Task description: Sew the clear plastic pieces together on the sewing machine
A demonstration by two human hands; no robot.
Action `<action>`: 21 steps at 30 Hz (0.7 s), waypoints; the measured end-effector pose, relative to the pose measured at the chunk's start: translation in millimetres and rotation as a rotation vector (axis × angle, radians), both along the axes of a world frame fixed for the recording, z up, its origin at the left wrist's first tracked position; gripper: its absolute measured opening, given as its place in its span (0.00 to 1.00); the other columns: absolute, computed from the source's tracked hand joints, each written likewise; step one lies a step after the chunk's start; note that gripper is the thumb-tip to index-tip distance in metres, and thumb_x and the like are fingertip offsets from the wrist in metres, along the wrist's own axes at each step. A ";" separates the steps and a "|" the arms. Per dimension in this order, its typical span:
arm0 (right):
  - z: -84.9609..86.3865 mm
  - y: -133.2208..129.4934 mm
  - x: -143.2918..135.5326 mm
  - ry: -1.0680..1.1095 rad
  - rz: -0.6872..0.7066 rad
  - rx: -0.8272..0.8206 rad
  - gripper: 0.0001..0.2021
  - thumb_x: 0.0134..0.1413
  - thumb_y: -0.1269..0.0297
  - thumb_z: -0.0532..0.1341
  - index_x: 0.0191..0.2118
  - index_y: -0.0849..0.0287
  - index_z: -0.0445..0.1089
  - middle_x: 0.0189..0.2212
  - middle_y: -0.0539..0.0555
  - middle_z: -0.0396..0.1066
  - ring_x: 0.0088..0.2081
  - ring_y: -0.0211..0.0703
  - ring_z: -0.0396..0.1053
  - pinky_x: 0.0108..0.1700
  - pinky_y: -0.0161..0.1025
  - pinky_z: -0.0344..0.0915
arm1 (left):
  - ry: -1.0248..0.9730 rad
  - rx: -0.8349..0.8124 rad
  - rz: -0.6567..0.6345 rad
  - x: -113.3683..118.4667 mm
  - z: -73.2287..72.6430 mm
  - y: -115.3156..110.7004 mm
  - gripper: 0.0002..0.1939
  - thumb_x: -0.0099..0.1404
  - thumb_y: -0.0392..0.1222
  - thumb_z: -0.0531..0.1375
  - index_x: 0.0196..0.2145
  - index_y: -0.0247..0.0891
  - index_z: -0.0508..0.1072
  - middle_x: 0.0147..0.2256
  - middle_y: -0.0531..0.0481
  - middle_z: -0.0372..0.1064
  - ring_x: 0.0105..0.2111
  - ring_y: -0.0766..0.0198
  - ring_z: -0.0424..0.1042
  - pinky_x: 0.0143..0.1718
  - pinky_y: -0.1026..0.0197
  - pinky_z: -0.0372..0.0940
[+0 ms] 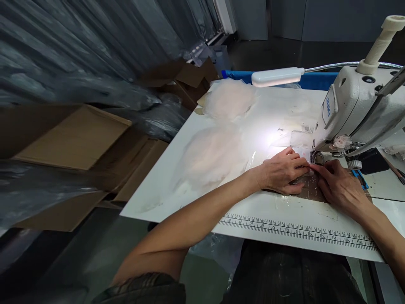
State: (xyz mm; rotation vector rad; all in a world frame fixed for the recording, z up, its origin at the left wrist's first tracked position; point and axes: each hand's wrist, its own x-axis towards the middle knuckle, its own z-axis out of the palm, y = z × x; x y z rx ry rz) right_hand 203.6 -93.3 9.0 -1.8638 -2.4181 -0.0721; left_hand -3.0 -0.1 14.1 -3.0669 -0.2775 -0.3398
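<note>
My left hand rests on the sewing machine bed with its fingers bent and pressed together near the needle. Opposite it, my right hand pinches with thumb and forefinger, its tips meeting the left fingertips. A small piece of sheer pale fabric shows just behind the left fingers, beside the presser foot. Most of what the fingertips grip is hidden by the hands. Over them stands the white sewing machine, with a pale gathered bit of cloth on its head.
Two heaps of pale pink sheer fabric, a far pile and a near pile, lie left on the white table. A lamp lights the bed. A printed ruler follows the front edge. Cardboard boxes stand left.
</note>
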 end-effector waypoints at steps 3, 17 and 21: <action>0.5 0.3 -0.3 0.009 0.009 0.002 0.23 0.65 0.59 0.45 0.58 0.50 0.70 0.44 0.62 0.68 0.31 0.45 0.66 0.23 0.35 0.55 | 0.005 -0.003 0.010 0.0 1.4 0.7 0.19 0.68 0.48 0.51 0.47 0.34 0.74 0.47 0.43 0.73 0.37 0.57 0.69 0.45 0.51 0.57; 4.5 2.8 -6.1 -0.048 -0.040 -0.028 0.24 0.64 0.59 0.44 0.56 0.52 0.71 0.44 0.63 0.70 0.26 0.44 0.68 0.21 0.36 0.51 | -0.007 -0.078 0.100 1.0 2.7 5.0 0.21 0.68 0.51 0.52 0.48 0.36 0.73 0.50 0.43 0.71 0.43 0.55 0.68 0.55 0.46 0.53; 1.2 2.7 -0.5 0.041 -0.019 -0.003 0.22 0.63 0.58 0.46 0.55 0.52 0.72 0.38 0.61 0.72 0.25 0.44 0.68 0.21 0.38 0.56 | 0.016 -0.102 0.123 1.1 4.1 7.0 0.23 0.68 0.54 0.51 0.51 0.36 0.72 0.52 0.43 0.70 0.44 0.54 0.68 0.54 0.45 0.53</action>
